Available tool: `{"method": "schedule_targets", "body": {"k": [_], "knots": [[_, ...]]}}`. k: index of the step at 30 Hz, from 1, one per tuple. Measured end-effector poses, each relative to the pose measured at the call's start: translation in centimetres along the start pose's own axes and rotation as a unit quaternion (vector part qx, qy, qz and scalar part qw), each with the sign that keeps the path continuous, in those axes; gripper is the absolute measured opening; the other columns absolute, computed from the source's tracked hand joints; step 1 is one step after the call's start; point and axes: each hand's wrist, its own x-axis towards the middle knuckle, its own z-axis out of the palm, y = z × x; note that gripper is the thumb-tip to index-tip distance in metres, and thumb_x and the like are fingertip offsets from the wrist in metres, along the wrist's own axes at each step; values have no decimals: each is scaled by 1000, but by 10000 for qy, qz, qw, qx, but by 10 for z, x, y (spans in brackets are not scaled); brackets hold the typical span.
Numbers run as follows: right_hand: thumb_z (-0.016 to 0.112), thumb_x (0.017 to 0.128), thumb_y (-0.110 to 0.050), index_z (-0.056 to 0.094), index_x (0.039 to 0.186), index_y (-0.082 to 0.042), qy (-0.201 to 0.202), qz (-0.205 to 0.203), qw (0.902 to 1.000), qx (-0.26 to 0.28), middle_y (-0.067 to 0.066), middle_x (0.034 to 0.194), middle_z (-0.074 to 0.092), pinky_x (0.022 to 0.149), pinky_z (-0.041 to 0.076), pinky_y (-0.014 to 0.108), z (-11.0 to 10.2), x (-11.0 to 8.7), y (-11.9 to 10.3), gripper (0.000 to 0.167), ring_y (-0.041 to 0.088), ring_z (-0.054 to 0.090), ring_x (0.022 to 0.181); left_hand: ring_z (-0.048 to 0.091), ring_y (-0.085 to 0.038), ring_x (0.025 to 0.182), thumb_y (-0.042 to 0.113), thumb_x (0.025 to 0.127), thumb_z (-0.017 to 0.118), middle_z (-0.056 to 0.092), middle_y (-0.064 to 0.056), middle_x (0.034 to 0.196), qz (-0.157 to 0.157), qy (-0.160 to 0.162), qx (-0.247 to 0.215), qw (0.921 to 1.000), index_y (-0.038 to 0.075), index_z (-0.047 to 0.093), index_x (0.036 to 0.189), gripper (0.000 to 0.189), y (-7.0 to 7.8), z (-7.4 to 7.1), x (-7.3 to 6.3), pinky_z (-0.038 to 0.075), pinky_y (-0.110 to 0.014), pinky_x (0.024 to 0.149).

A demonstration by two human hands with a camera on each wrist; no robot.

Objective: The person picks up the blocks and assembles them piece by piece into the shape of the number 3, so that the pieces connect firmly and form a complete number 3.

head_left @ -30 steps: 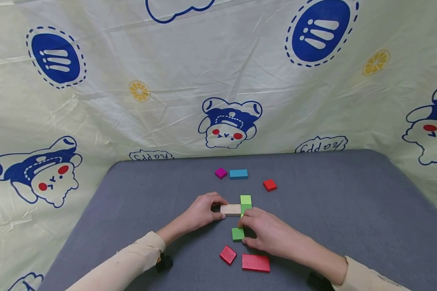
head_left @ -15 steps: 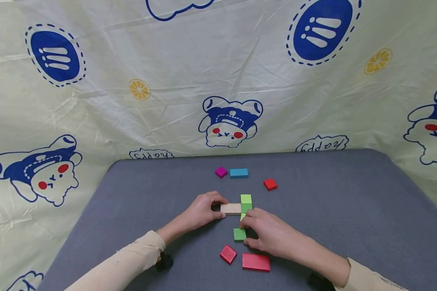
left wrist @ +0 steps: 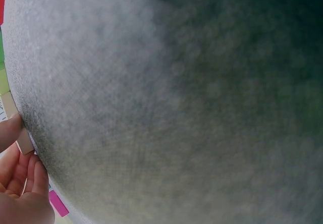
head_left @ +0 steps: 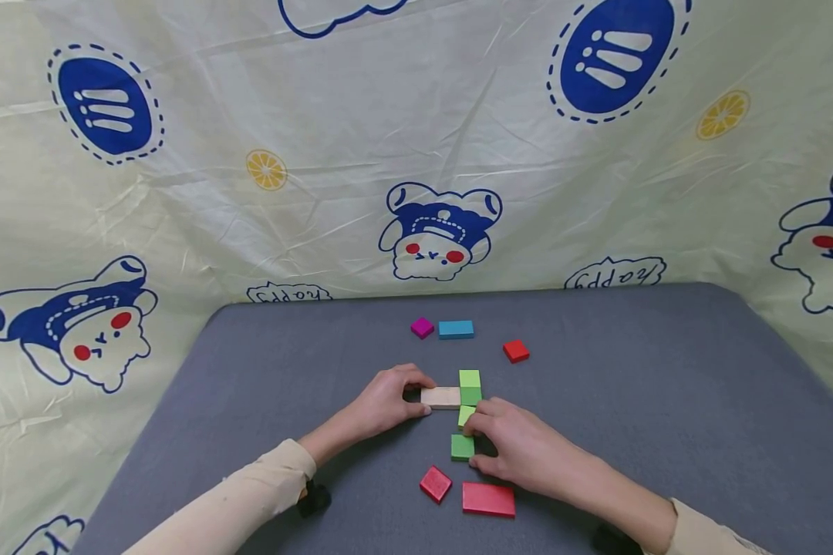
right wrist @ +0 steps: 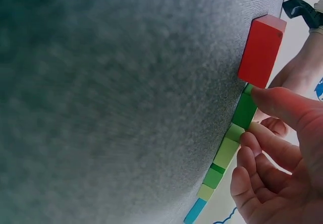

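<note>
My left hand [head_left: 392, 397] grips the left end of a plain wooden block [head_left: 440, 398] between thumb and fingers; the left wrist view also catches this wooden block [left wrist: 11, 113] at its edge. Touching the wooden block's right end is a green block [head_left: 470, 395], with a light green block [head_left: 469, 378] behind it. Just in front of them sits another light green block [head_left: 466, 417], partly covered by the fingers of my right hand [head_left: 521, 443]. That hand pinches a darker green block [head_left: 461, 448] front to back, the nearest in the row. In the right wrist view, this pinched green block [right wrist: 244, 110] lies between thumb and forefinger.
Nearer the front, a red square block [head_left: 435, 484] and a red rectangular block [head_left: 488, 499] lie on the grey table [head_left: 305, 339]. Farther back are a magenta block [head_left: 422, 328], a blue block [head_left: 456, 330] and a small red block [head_left: 516, 351]. A printed cloth [head_left: 333, 139] hangs behind.
My right hand has slid the darker green block a little to the right, more nearly in line with the other green blocks. The left hand and wooden block have stayed put.
</note>
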Motion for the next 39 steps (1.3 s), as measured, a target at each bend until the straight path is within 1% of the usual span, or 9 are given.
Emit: {"method": "schedule_targets", "body": {"k": [6, 9, 18, 27, 35, 39], "knots": [[85, 76, -30, 70, 100, -20, 27, 303, 9995, -87, -11, 95, 57, 77, 51, 31, -1, -2, -2, 31, 8, 49, 88, 55, -12, 95, 13, 86, 76, 62, 5, 102, 12, -12, -41, 10000, 13, 71, 113, 27, 1, -1, -1, 47, -32, 87], [85, 75, -31, 69, 99, -20, 100, 368, 9992, -117, -11, 92, 56, 74, 50, 29, 0, -2, -3, 31, 7, 48, 85, 55, -12, 95, 13, 86, 76, 62, 5, 102, 15, -14, -36, 10000, 13, 71, 113, 27, 0, -1, -1, 47, -32, 87], [86, 74, -33, 69, 95, -20, 247, 534, 9980, -210, -12, 87, 54, 70, 48, 28, 3, -2, -4, 30, 6, 46, 80, 56, -12, 95, 12, 86, 76, 62, 5, 101, 23, 15, -94, 10000, 13, 72, 112, 27, 1, 0, -1, 47, -32, 87], [86, 75, -29, 67, 94, -18, 283, 569, 9980, 17, -12, 81, 52, 63, 44, 26, 4, -3, -4, 29, 6, 46, 74, 55, -12, 95, 12, 86, 76, 61, 6, 101, 0, 22, -72, 10000, 13, 71, 112, 27, 1, 0, -2, 47, -32, 87], [86, 75, -28, 67, 93, -18, 354, 580, 9976, 114, -12, 81, 52, 63, 44, 26, 5, -3, -4, 28, 6, 46, 73, 56, -12, 95, 12, 86, 77, 61, 5, 101, 24, 31, -58, 10000, 13, 71, 113, 27, 1, 0, -1, 47, -32, 87], [86, 74, -27, 67, 94, -18, 343, 624, 9973, 166, -12, 81, 52, 63, 45, 25, 5, -3, -3, 29, 6, 47, 73, 55, -12, 94, 13, 86, 76, 61, 6, 101, -12, 24, -76, 10000, 14, 71, 113, 27, 1, 0, -2, 47, -32, 87]]}}
